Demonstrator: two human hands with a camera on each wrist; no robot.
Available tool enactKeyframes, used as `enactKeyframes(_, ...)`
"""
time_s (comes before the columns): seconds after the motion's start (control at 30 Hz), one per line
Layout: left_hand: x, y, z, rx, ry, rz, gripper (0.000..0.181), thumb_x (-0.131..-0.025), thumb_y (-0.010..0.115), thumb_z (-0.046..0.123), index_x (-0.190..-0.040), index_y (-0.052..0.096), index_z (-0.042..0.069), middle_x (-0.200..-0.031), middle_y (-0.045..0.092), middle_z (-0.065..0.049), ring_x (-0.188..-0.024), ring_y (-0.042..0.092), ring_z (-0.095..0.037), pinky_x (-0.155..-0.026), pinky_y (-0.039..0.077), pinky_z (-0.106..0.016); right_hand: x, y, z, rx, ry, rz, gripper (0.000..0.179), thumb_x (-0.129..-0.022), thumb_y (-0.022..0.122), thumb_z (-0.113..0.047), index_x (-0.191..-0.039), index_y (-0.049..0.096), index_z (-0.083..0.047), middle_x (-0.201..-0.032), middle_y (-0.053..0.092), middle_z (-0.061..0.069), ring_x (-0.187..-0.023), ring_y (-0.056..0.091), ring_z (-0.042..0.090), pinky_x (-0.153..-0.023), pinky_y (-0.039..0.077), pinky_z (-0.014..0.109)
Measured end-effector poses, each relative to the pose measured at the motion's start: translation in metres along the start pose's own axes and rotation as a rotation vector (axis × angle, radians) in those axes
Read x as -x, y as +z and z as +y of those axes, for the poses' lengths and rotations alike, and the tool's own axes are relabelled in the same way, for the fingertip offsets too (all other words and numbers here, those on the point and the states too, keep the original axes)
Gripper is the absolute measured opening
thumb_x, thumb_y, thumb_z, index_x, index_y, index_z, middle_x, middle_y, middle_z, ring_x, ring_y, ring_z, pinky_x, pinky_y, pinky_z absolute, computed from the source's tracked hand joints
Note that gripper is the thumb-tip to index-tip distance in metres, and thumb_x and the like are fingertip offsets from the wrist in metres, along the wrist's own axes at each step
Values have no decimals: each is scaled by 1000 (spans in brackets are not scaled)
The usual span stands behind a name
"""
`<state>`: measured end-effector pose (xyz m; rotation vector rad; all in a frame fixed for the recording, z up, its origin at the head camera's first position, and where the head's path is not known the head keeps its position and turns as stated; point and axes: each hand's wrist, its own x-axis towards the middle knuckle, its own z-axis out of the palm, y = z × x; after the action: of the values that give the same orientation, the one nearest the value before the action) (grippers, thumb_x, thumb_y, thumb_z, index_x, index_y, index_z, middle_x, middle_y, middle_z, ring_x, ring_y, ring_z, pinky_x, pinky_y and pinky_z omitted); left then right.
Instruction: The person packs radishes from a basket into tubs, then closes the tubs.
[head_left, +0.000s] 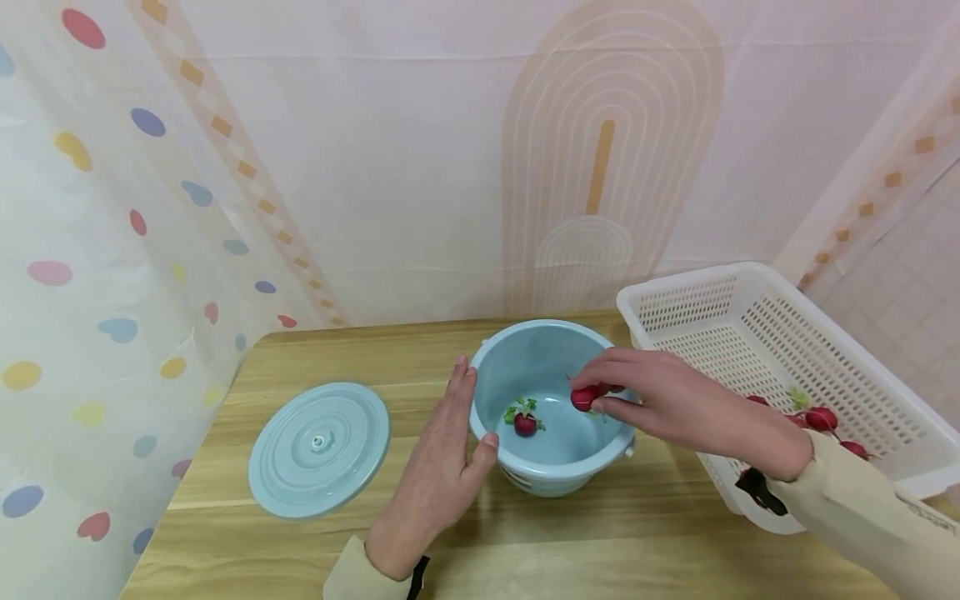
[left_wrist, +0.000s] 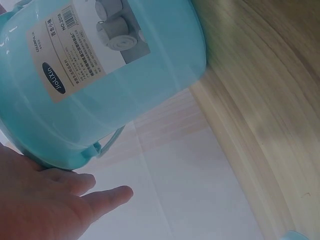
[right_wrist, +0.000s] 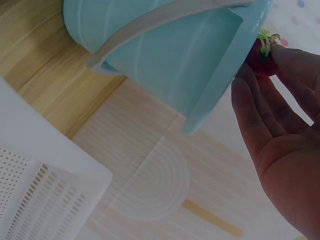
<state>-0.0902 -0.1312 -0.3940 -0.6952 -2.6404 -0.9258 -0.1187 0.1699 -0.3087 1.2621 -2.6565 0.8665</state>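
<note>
A light blue bucket (head_left: 551, 471) stands upright on the table, with one radish (head_left: 525, 424) with short green leaves lying on its bottom. My right hand (head_left: 660, 396) reaches over the bucket's right rim and pinches a red radish (head_left: 584, 398) between thumb and fingers; its green stub shows in the right wrist view. My left hand (head_left: 442, 454) rests against the bucket's left rim, fingers straight and thumb spread at the near side. In the left wrist view a printed label (left_wrist: 75, 50) covers part of the bucket's wall.
A white plastic basket (head_left: 847, 346) with slotted walls stands to the right, several radishes (head_left: 821, 418) inside it, partly behind my right forearm. A round light blue lid (head_left: 318, 450) lies on the wooden table (head_left: 247, 550) at the left. A patterned cloth (head_left: 375, 167) hangs behind.
</note>
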Motion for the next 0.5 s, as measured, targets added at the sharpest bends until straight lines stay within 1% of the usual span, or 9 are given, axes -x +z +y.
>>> enactKeyframes(0.13,0,0,0,-3,0,-2,75,-101,49,31,-164,21,2,-174,9,-5,-157,21,-28,-120,29,-59,-7,6,4,17,-28,-23,25,-92,77,-5,-114,74,-17,-109,69,-11,-96,63,7,-80,58,31)
enactKeyframes(0.23,0,0,-1,-5,2,-3,75,-102,48,32,-164,21,2,-174,9,-5,-157,21,-28,-120,29,-58,-12,11,7,30,-40,-49,23,-91,78,-6,-112,74,-16,-106,68,-11,-95,62,6,-82,58,29)
enactKeyframes(0.3,1,0,-1,-5,7,-2,74,-102,49,31,-164,20,2,-174,10,-7,-157,21,-28,-120,30,-58,-15,14,7,37,-32,-75,23,-91,78,-6,-112,74,-15,-106,68,-9,-95,63,7,-84,58,30)
enactKeyframes(0.4,1,0,-1,-7,16,2,74,-102,49,31,-164,20,2,-173,12,-10,-156,22,-29,-120,30,-58,-18,18,7,47,0,-114,27,-92,78,-9,-118,74,-11,-111,71,-3,-99,66,10,-86,59,33)
enactKeyframes(0.5,1,0,-1,-8,23,3,74,-102,49,30,-164,20,1,-173,13,-12,-156,23,-30,-120,30,-58,-18,18,6,53,30,-129,31,-93,77,-11,-124,73,-8,-119,72,2,-105,69,16,-89,59,37)
